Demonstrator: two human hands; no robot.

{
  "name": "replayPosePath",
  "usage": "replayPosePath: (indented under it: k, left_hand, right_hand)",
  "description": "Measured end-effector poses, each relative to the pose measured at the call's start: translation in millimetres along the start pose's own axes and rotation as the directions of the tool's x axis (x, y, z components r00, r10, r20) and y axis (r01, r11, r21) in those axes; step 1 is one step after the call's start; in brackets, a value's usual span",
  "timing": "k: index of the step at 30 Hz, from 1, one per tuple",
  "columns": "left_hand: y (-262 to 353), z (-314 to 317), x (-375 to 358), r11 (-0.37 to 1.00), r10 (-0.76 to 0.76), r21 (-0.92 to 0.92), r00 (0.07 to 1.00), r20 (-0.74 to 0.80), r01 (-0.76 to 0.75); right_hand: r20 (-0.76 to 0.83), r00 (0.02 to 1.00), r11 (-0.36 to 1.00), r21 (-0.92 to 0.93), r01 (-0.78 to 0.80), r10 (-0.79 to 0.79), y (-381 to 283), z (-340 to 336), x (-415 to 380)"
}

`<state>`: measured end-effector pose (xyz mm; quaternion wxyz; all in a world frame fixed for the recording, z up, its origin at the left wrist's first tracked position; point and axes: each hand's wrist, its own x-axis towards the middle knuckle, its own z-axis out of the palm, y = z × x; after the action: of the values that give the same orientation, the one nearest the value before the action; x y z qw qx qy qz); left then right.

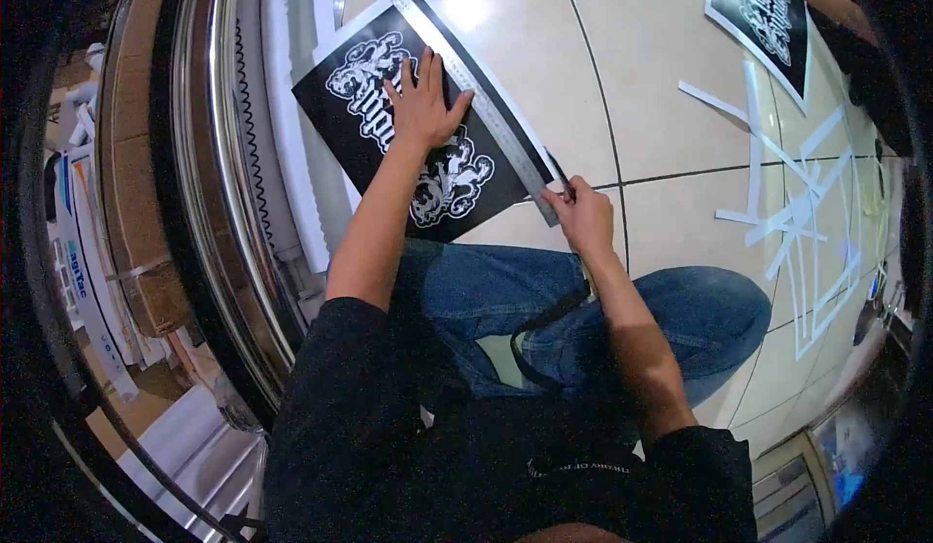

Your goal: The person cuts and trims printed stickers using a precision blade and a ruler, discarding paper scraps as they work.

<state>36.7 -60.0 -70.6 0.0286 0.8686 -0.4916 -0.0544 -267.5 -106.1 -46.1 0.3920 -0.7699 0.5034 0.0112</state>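
A black print with white lions and lettering lies at a slant on the tiled floor, with white margins along its edges. Along its right side rests a long steel ruler. My left hand is flat on the print with its fingers spread, the thumb reaching the ruler's edge. Near the ruler's lower end, my right hand is closed around a slim dark utility knife, its tip by the white margin. The blade itself is too small to make out.
Cut white strips lie scattered on the floor at right. Another person's arm reaches over a second black print. Long metal rollers and cardboard boxes stand at left. My jeans-clad knee is close to the right forearm.
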Motion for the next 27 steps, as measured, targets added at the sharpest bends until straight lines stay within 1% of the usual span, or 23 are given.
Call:
replayPosePath:
  k: [2,4,5,6,7,8,12,14,16,18,20,22,24,25,26,27]
  left_hand:
    - [-0.1,16.3,-1.9,0.999,0.013,0.040,0.995,-0.097,-0.009]
    - [-2.4,18.3,-1.4,1.000,0.027,0.017,0.995,-0.097,-0.025]
    - [-4.4,21.3,-0.4,0.998,0.057,0.040,0.992,-0.111,-0.053]
    - [-7.1,24.5,-1.2,0.995,0.083,0.060,0.989,-0.123,-0.076]
    - [-6.8,21.7,0.1,0.996,0.084,0.021,0.991,-0.102,-0.082]
    - [-5.7,19.1,-1.5,0.995,0.094,0.038,0.990,-0.109,-0.091]
    - [-6.1,24.5,0.2,0.996,0.071,0.056,0.989,-0.126,-0.064]
    - [-5.9,24.1,-0.3,0.994,0.082,0.088,0.987,-0.136,-0.070]
    - [-5.2,20.9,0.2,0.994,0.097,0.058,0.983,-0.159,-0.089]
    - [0.4,18.6,2.3,0.996,0.056,0.080,0.994,-0.095,-0.048]
    - [0.1,23.3,0.9,0.995,0.073,0.071,0.989,-0.131,-0.065]
    - [-2.2,31.2,-1.3,0.994,0.109,0.042,0.968,-0.225,-0.103]
    - [-5.1,34.8,-0.9,0.994,0.105,0.024,0.973,-0.206,-0.103]
    - [-3.9,33.9,-0.3,0.993,0.109,0.058,0.975,-0.193,-0.100]
    - [-3.8,32.3,0.1,0.991,0.110,0.096,0.977,-0.182,-0.094]
    - [1.0,20.9,0.4,0.991,0.106,0.096,0.979,-0.177,-0.090]
  right_hand:
    - [0.006,1.000,0.999,-0.031,-0.020,0.020,-1.6,0.7,-1.9]
    - [-0.042,0.997,0.995,0.070,-0.066,0.069,-4.8,0.3,-1.9]
    - [-0.072,0.996,0.995,0.084,-0.046,0.052,-4.2,2.0,-2.0]
    - [-0.056,0.997,0.997,0.062,-0.050,0.053,-4.1,1.3,-1.2]
    - [-0.077,0.995,0.993,0.102,-0.059,0.067,-5.5,-0.1,-0.5]
    - [-0.095,0.992,0.988,0.143,-0.065,0.080,-6.4,-0.6,-0.1]
    - [-0.060,0.994,0.993,0.090,-0.081,0.086,-4.9,1.1,3.6]
    - [-0.058,0.995,0.989,0.127,-0.079,0.087,-8.6,-2.8,4.6]
    - [-0.054,0.993,0.985,0.143,-0.092,0.101,-9.7,-2.9,7.2]
    - [-0.058,0.995,0.991,0.108,-0.074,0.080,-8.0,-1.4,5.6]
    - [-0.072,0.995,0.993,0.100,-0.059,0.066,-4.6,0.3,3.7]
    - [-0.086,0.995,0.995,0.091,-0.046,0.054,-4.1,0.5,5.5]
    - [-0.066,0.997,0.992,0.120,-0.039,0.047,-4.3,-2.7,3.3]
    - [-0.043,0.996,0.991,0.116,-0.072,0.078,-7.6,-5.2,4.6]
    - [-0.036,0.996,0.991,0.112,-0.077,0.082,-8.0,-8.1,3.9]
    - [-0.023,0.996,0.990,0.118,-0.077,0.081,-8.7,-9.5,4.2]
